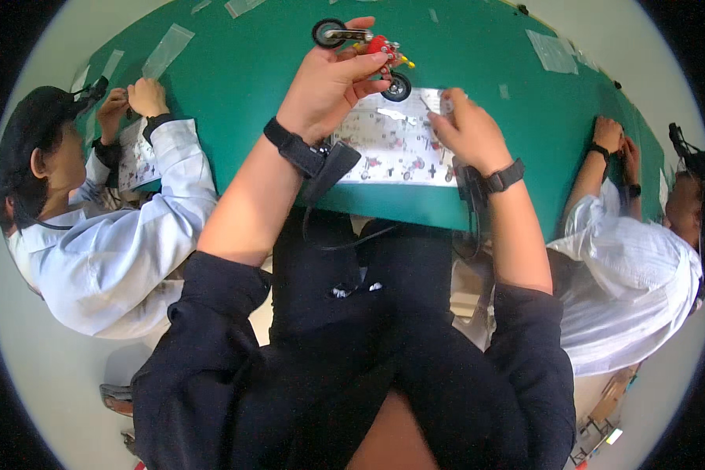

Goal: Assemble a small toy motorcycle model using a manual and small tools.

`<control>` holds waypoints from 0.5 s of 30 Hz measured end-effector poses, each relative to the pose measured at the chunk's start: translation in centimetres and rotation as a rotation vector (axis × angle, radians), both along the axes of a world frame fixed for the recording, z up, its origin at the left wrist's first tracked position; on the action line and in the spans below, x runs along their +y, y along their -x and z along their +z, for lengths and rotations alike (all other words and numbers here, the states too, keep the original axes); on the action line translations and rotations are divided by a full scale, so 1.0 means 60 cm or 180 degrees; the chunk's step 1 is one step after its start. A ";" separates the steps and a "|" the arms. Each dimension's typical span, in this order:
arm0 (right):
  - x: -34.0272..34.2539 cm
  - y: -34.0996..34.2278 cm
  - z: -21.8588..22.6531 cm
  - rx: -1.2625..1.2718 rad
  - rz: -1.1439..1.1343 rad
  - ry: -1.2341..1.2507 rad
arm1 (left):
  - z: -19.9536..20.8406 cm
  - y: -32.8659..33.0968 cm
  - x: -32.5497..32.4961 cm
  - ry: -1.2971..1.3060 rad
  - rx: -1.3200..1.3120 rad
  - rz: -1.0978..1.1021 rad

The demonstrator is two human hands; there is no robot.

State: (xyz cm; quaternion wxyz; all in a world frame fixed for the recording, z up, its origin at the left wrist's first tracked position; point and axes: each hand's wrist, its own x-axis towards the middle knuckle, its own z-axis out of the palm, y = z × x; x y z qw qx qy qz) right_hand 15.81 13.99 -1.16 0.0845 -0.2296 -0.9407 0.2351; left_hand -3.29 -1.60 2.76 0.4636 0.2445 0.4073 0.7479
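My left hand [330, 82] is raised over the table and closed around a small toy motorcycle [380, 47]. The model has a red body, yellow bits, a metal fork and two black wheels, one on each side of my fingers. Lower and to the right, my right hand [471, 135] hovers by the upper right part of a printed instruction sheet [392, 157]. Its thumb and fingers are curled together; a thin, pale shape shows at the fingertips, too small to name. The sheet lies flat and bears pictures of the model's parts and stages.
The green table [251, 86] curves around me. Clear plastic bags [168, 48] lie at the far left, and another plastic bag [552, 51] at the far right. One person [110, 227] sits on my left beside another sheet, and a second person [630, 266] on my right.
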 end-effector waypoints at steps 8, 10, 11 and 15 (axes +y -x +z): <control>-0.168 -0.047 0.083 0.1446 -0.0306 0.3414 | 0.027 -0.113 -0.078 0.0012 -0.0437 0.0273; -0.200 -0.055 0.096 0.1571 -0.0412 0.3611 | 0.031 -0.144 -0.091 0.0104 -0.0541 0.0288; -0.209 -0.058 0.101 0.1553 -0.0443 0.3633 | 0.033 -0.156 -0.098 0.0155 -0.0557 0.0309; -0.239 -0.081 0.115 0.1670 -0.0754 0.3797 | 0.053 -0.184 -0.128 0.0200 -0.0221 0.0255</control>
